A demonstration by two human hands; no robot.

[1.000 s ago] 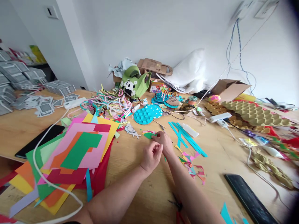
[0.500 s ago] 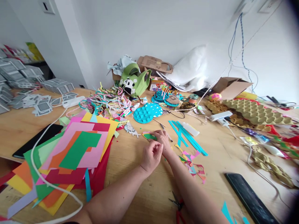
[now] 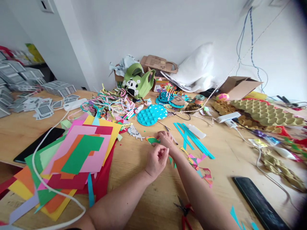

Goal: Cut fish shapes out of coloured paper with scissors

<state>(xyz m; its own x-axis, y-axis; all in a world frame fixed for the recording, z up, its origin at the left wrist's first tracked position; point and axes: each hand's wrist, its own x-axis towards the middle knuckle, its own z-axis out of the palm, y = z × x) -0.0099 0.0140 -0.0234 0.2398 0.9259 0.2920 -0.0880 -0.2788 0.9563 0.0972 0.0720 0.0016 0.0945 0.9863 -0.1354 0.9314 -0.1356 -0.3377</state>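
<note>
My left hand (image 3: 157, 161) is closed just above the table, fingers curled in towards the thumb; whether anything small is inside is hidden. Just beyond it, my right hand (image 3: 165, 140) lies low over the tabletop with its fingers stretched forward. A layered green paper cutout (image 3: 151, 140) with a yellow and pink edge lies by the fingers of my right hand, partly covered by the hands. A thin dark-tipped pen or brush (image 3: 174, 140) rests just right of that hand. Left of the cutout lies a grey fish-like paper shape (image 3: 134, 132).
Stacked coloured paper (image 3: 83, 153) covers the left side. Blue strips (image 3: 189, 137), a white glue bottle (image 3: 197, 131) and paper scraps (image 3: 198, 163) lie on the right. Red-handled scissors (image 3: 184, 209) sit by my right forearm. Blue textured discs (image 3: 147, 116) and a green panda bag (image 3: 137, 84) stand behind.
My right hand has shifted slightly away from me, and more of the green cutout shows. My left hand stays curled in nearly the same place.
</note>
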